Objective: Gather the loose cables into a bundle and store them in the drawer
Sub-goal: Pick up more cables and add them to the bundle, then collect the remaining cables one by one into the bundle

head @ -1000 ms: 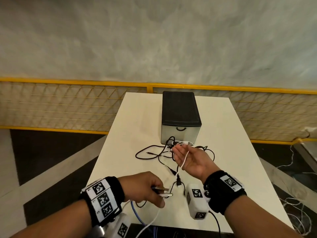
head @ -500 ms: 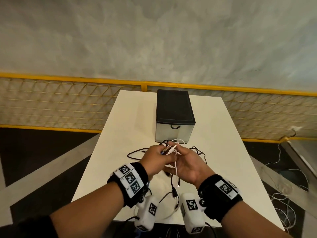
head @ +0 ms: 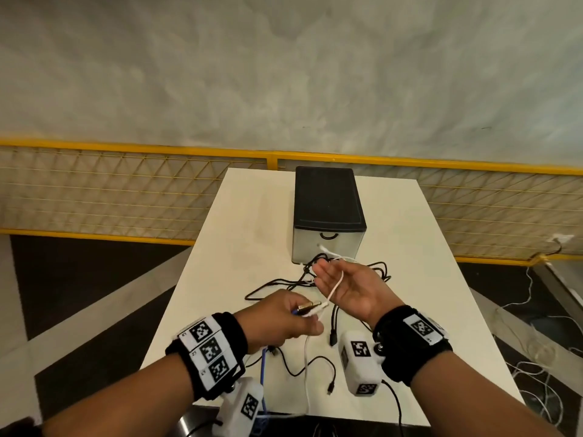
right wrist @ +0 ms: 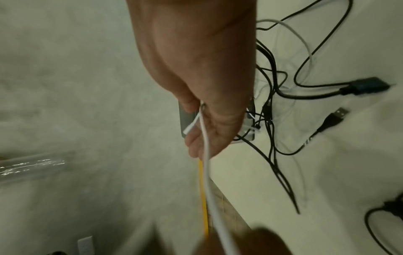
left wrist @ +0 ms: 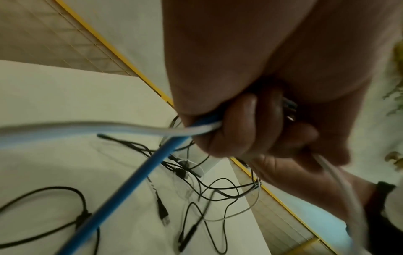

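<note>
My left hand (head: pixel 284 316) is fisted round the ends of a blue cable (head: pixel 263 373) and a white cable (head: pixel 334 288), with metal plugs poking out past the knuckles. The left wrist view shows that fist (left wrist: pixel 250 129) holding the blue cable (left wrist: pixel 130 181). My right hand (head: pixel 350 288) is palm up with straight fingers. The white cable (right wrist: pixel 207 155) crosses its palm and is pinched under the thumb (right wrist: pixel 187 103). A tangle of black cables (head: pixel 315 279) lies on the table in front of the drawer box (head: pixel 328 197), whose drawer is closed.
The white table (head: pixel 246 247) is narrow, with edges close on both sides and its near edge just under my wrists. Loose black cable ends (head: pixel 331 339) lie near that edge. A yellow mesh fence (head: pixel 126 190) stands behind. More wires lie on the floor at right (head: pixel 536 357).
My left hand has drawn back toward me from beside the right hand, pulling the white cable taut across the right palm. The right hand stays palm up near the drawer box.
</note>
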